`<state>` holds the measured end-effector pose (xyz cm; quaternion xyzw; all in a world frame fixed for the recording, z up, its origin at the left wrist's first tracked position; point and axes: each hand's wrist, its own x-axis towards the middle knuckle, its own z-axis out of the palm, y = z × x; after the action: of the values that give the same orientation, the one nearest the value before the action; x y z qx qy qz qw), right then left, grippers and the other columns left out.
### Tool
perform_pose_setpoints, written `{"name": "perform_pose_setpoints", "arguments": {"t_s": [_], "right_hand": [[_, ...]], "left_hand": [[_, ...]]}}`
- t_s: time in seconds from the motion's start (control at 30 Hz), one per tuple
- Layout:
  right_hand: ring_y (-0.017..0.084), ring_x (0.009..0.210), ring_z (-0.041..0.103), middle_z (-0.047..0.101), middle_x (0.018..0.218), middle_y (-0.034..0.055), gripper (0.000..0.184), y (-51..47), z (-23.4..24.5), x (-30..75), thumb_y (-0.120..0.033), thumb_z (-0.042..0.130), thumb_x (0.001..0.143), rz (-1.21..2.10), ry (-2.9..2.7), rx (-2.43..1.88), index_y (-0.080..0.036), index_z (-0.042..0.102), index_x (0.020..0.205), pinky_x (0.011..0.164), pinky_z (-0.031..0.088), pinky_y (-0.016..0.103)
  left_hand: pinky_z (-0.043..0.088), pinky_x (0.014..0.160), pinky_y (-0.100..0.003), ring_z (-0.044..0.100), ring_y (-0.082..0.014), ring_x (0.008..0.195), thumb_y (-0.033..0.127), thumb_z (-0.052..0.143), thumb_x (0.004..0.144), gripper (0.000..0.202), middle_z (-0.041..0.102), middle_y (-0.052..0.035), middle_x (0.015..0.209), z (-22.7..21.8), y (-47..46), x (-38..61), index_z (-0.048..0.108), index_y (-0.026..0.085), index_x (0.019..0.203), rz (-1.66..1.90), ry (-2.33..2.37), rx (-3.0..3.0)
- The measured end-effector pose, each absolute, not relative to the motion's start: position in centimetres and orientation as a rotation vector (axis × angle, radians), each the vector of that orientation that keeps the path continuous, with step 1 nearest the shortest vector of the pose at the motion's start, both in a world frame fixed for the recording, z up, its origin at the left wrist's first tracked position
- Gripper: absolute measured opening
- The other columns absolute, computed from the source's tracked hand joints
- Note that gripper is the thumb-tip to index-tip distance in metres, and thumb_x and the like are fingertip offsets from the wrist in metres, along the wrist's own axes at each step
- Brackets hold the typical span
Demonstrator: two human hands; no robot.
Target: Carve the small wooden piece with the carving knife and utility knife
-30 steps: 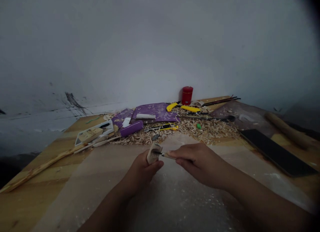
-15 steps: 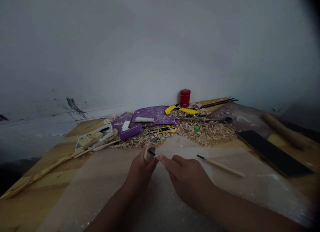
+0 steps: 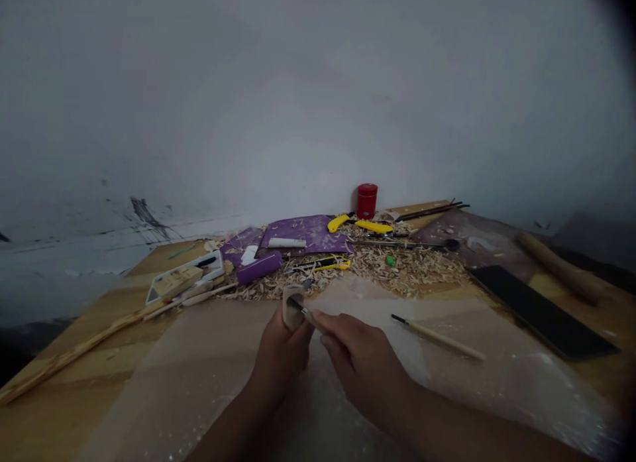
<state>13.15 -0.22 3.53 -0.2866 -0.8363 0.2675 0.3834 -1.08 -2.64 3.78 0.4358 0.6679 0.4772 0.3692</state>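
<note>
My left hand (image 3: 281,359) grips a pale carved wood piece (image 3: 293,307) with a scooped hollow. My right hand (image 3: 362,362) pinches a small carving tool (image 3: 311,317) with a wooden handle, and its dark metal tip reaches into the hollow. The fingers of my right hand hide most of that handle. A second carving tool (image 3: 437,336), with a pale handle and dark tip, lies on the translucent plastic sheet (image 3: 472,376) to the right of my hands.
A heap of wood shavings (image 3: 397,270) lies beyond my hands, among purple sheets (image 3: 303,233), yellow-handled knives (image 3: 322,265) and a red canister (image 3: 366,201). A white tray (image 3: 183,280) stands to the left. A black slab (image 3: 541,309) and a wooden rod (image 3: 559,270) lie to the right.
A pale-handled tool now lies on the sheet at right, absent a second ago. My right hand has moved closer to my left, bringing its tool tip into the hollow.
</note>
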Motion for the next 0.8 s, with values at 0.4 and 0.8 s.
{"name": "perform_pose_setpoints", "arguments": {"t_s": [0.4, 0.8], "right_hand": [[0.01, 0.07, 0.056, 0.061, 0.077, -0.0015, 0.028, 2.8, 6.1, 16.2, -0.02, 0.045, 0.086, 0.707, -2.32, -0.651, -0.028, 0.058, 0.11, 0.064, 0.041, 0.021], [0.011, 0.063, 0.054, 0.063, 0.074, 0.0002, 0.025, 2.8, 8.2, 18.1, -0.019, 0.043, 0.086, 0.525, -2.51, -0.57, -0.023, 0.061, 0.103, 0.058, 0.033, 0.021]], "left_hand": [[0.022, 0.033, -0.015, 0.027, -0.0023, 0.029, 0.029, 0.06, 0.069, 0.024, 0.034, 0.0122, 0.039, 3.9, -3.5, -2.4, 0.038, 0.019, 0.064, 1.19, 1.324, 0.972], [0.024, 0.039, -0.017, 0.028, -0.0029, 0.036, 0.027, 0.058, 0.073, 0.022, 0.036, 0.0105, 0.046, 4.0, -3.5, -3.3, 0.039, 0.019, 0.066, 0.955, 1.27, 1.224]]}}
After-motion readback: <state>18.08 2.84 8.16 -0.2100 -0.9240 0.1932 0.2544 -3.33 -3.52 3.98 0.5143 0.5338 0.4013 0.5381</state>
